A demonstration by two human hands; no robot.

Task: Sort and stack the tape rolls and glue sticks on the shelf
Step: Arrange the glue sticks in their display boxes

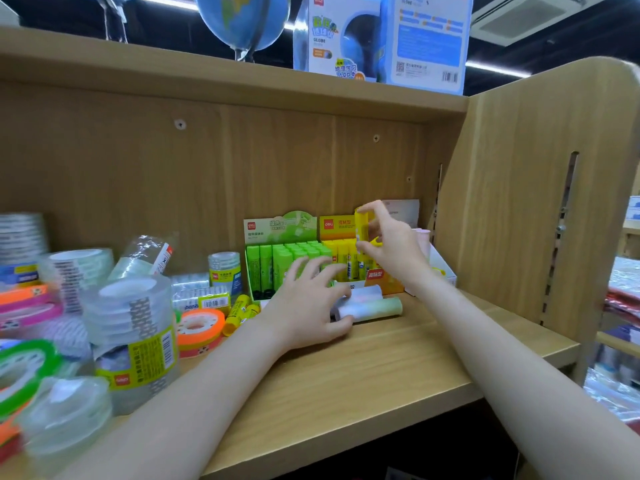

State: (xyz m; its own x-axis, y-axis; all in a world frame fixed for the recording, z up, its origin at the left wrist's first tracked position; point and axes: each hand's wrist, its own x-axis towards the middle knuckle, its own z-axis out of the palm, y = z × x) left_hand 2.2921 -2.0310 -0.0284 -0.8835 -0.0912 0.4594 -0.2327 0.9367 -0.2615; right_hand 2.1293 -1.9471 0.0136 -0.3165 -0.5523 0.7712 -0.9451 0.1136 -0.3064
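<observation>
My right hand (391, 245) holds a yellow glue stick (362, 228) upright above the yellow display box (337, 226) of yellow glue sticks. Beside it stands a green display box (277, 228) full of green glue sticks. My left hand (306, 306) rests on the shelf with fingers spread, its thumb and fingertips touching pastel glue sticks (372, 306) lying on their sides. Loose yellow glue sticks (239, 311) lie left of that hand. Clear tape stacks (133, 327) and an orange tape roll (201, 327) crowd the shelf's left part.
The wooden shelf board (398, 362) ends at a side panel (512, 209) on the right. A white box (445, 268) stands at the far right corner. Globes and a globe box (388, 39) sit on the upper shelf. Green and neon tape rolls (24, 368) lie at the left edge.
</observation>
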